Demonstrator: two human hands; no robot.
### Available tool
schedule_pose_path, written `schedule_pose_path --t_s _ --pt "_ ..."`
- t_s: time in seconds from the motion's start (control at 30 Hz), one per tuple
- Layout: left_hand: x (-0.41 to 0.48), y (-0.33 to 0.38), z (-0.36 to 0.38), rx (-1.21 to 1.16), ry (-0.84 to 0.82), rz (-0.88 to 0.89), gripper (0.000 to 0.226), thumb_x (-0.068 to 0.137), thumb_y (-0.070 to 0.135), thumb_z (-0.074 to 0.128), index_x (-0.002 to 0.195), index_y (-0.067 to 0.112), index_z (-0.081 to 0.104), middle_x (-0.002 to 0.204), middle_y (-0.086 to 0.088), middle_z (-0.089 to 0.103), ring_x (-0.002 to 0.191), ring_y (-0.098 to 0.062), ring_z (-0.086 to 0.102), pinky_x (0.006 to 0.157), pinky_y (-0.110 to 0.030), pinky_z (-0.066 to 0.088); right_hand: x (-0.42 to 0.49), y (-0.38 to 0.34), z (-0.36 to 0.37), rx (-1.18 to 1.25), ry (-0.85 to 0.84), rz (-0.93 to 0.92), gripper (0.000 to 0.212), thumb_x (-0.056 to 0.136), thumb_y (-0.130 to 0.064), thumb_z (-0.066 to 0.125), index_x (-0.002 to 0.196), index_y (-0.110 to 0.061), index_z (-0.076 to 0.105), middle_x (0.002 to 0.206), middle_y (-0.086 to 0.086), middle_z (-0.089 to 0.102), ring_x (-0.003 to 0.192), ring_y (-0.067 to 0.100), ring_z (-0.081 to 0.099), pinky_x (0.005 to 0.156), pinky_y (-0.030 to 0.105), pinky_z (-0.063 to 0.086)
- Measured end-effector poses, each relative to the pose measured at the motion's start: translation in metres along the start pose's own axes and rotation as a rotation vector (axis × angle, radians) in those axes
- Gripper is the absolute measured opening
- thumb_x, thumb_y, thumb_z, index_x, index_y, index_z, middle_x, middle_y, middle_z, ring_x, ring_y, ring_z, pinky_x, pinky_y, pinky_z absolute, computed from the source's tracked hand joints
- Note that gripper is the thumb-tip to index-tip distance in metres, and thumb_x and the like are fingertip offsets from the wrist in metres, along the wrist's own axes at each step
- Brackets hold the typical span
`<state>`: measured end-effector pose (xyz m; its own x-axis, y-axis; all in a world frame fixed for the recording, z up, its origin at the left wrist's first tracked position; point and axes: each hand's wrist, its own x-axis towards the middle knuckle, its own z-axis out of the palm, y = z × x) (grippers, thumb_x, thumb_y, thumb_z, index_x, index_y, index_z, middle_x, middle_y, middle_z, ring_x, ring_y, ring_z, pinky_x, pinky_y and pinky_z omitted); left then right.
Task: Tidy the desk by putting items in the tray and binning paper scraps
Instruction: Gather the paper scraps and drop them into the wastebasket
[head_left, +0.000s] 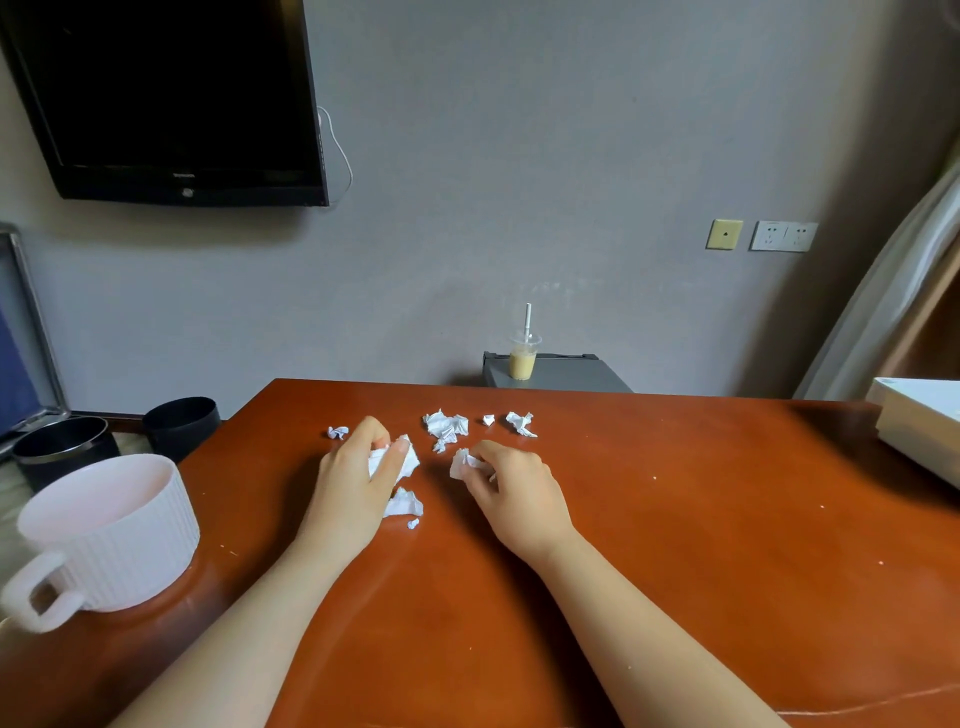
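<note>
left grip (358, 467), right grip (511, 483), two held scraps (409, 458)

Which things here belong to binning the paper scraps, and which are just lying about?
Job: paper scraps, two gripped by the left hand and right hand; possible bins: pink mug-shaped tub, black floor bins.
Lying about: white box, drink cup, television.
</note>
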<state>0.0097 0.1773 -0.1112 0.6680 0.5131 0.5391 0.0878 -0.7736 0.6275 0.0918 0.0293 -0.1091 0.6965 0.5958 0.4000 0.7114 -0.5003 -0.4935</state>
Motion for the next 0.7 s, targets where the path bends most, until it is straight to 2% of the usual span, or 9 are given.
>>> schedule_pose_path --t_s 0.1,0.23,0.3,0.33,0.4,0.47,0.53,0.63,0.7 --pt "-0.001 0.005 -0.003 -0.015 0.094 0.001 0.026 0.095 0.023 0.049 0.072 0.018 0.038 0.061 0.007 0.039 0.055 -0.010 0.043 0.047 -0.015 0.030 0.000 0.001 -0.002 0.085 0.000 0.041 0.039 0.097 -0.028 0.042 0.059 -0.030 0.035 0.059 -0.010 0.044 0.060 0.018 0.049 0.050 0.023 0.030" --pt "-0.002 0.008 -0.003 -0.026 0.090 0.005 0.016 0.095 0.022 0.049 0.083 0.013 0.044 0.069 0.001 0.048 0.061 -0.014 0.049 0.049 -0.016 0.034 -0.001 0.004 -0.004 0.183 -0.046 0.097 0.035 0.099 -0.027 0.039 0.065 -0.019 0.041 0.057 -0.008 0.044 0.053 0.014 0.050 0.059 0.033 0.048" --pt "-0.002 0.013 -0.004 -0.035 0.090 0.019 0.008 0.095 0.019 0.048 0.088 0.016 0.048 0.083 -0.003 0.057 0.075 -0.016 0.055 0.053 -0.013 0.038 -0.005 0.004 -0.012 0.278 -0.055 0.118 0.036 0.099 -0.024 0.039 0.063 -0.022 0.041 0.058 -0.008 0.043 0.046 0.008 0.048 0.059 0.025 0.055" --pt "-0.002 0.016 -0.004 -0.035 0.084 0.033 0.007 0.096 0.016 0.047 0.089 0.017 0.049 0.088 -0.003 0.058 0.081 -0.016 0.056 0.055 -0.011 0.038 -0.008 0.003 -0.017 0.328 -0.055 0.127 0.037 0.100 -0.023 0.039 0.063 -0.021 0.043 0.060 -0.006 0.043 0.046 0.007 0.049 0.055 0.016 0.052" --pt "-0.004 0.023 -0.005 -0.032 0.053 0.058 0.014 0.097 0.012 0.043 0.087 0.017 0.053 0.091 -0.004 0.060 0.086 -0.017 0.055 0.055 -0.011 0.037 -0.015 0.003 -0.028 0.371 -0.046 0.131 0.039 0.100 -0.019 0.037 0.062 -0.021 0.044 0.059 -0.002 0.043 0.047 0.009 0.045 0.046 0.008 0.042" --pt "-0.009 0.035 -0.005 -0.069 0.008 0.056 0.023 0.098 0.014 0.040 0.081 0.014 0.054 0.079 -0.005 0.057 0.076 -0.019 0.056 0.047 -0.016 0.040 -0.025 0.007 -0.039 0.330 -0.049 0.116 0.040 0.100 -0.018 0.036 0.061 -0.022 0.043 0.054 -0.003 0.043 0.044 0.007 0.040 0.043 0.009 0.034" --pt "-0.018 0.051 -0.003 -0.122 -0.041 0.063 0.036 0.099 0.019 0.037 0.066 0.011 0.048 0.059 -0.002 0.043 0.056 -0.019 0.049 0.040 -0.026 0.039 -0.036 0.011 -0.050 0.300 -0.063 0.106 0.040 0.099 -0.020 0.037 0.060 -0.021 0.043 0.052 -0.007 0.037 0.042 0.007 0.031 0.043 0.014 0.028" --pt "-0.032 0.075 0.003 -0.190 -0.122 0.037 0.044 0.099 0.025 0.038 0.059 0.008 0.040 0.050 -0.001 0.030 0.046 -0.020 0.042 0.038 -0.016 0.029 -0.055 0.019 -0.070 0.271 -0.072 0.096 0.042 0.098 -0.022 0.039 0.057 -0.018 0.043 0.053 -0.007 0.028 0.044 0.008 0.022 0.044 0.019 0.021" --pt "-0.038 0.089 0.007 -0.231 -0.130 0.042 0.047 0.099 0.027 0.040 0.055 0.011 0.034 0.048 -0.002 0.029 0.045 -0.021 0.041 0.042 -0.022 0.027 -0.067 0.022 -0.084 0.225 -0.077 0.080 0.043 0.099 -0.026 0.041 0.061 -0.011 0.054 0.052 -0.004 0.030 0.043 0.009 0.024 0.044 0.019 0.022"
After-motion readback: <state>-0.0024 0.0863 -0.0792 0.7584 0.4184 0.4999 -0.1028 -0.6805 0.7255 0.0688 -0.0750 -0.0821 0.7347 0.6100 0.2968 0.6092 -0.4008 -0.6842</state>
